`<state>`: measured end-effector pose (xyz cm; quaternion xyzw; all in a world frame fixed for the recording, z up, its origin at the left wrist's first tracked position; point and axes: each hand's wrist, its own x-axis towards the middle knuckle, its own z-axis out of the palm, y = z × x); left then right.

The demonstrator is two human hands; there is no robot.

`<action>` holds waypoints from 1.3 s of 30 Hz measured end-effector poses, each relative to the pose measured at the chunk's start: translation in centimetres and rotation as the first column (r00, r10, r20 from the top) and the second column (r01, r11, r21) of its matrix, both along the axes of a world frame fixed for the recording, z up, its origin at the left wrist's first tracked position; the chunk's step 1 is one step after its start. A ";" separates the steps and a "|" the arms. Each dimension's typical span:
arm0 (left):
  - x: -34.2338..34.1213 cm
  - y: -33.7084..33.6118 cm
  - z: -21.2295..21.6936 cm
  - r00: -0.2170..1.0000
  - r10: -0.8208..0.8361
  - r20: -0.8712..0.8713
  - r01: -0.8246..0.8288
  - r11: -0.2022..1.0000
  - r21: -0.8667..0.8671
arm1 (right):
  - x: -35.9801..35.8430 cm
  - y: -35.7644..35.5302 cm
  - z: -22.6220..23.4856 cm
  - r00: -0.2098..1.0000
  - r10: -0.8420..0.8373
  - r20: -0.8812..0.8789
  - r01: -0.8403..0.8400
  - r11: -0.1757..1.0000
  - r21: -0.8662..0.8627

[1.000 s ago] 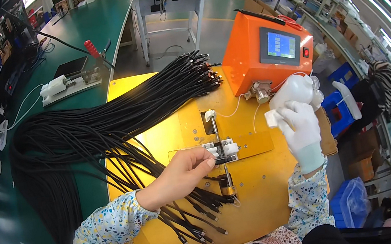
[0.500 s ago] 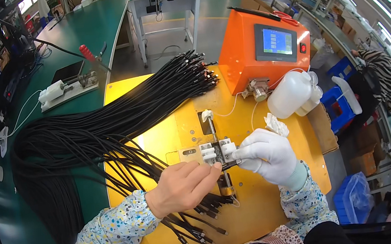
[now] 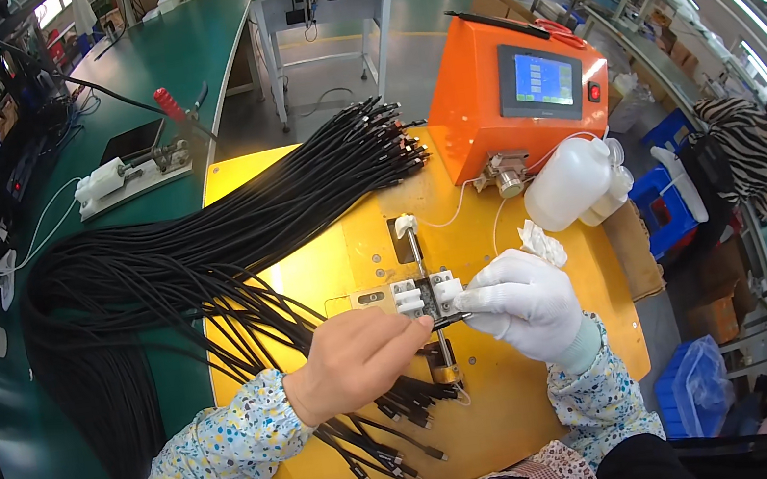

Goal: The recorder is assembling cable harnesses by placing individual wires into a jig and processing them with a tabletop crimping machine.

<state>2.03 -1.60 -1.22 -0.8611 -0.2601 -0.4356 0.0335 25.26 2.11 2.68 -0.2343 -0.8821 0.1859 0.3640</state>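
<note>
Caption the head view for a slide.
Bare left hand and white-gloved right hand meet at a small white fixture on a yellow table, beside bundled black cables.

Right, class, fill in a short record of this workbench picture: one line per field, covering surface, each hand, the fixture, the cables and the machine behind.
Surface: yellow table
Left hand: bare, fingertips at the small white fixture
Right hand: white glove, pinching a thin dark piece at the fixture's right side
Cables: large bundle of black cables fanned across the table's left half
Machine: orange box with a screen at the back
Beside it: white plastic bottle
</note>
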 end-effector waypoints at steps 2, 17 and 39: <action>0.4 -0.2 0.2 0.990 -0.024 0.139 0.050 0.980 -0.191 | -0.2 0.0 0.0 1.000 -0.007 0.003 0.007 0.998 -0.061; 1.2 -1.1 0.4 0.894 0.195 0.404 0.350 0.260 -0.900 | -1.0 -1.2 -1.0 0.970 -0.234 -0.073 0.043 0.456 -0.889; 1.4 -0.9 0.2 0.959 0.071 0.276 0.181 0.595 -0.783 | -0.8 -0.5 -0.1 0.998 -0.055 0.022 0.054 0.682 -0.729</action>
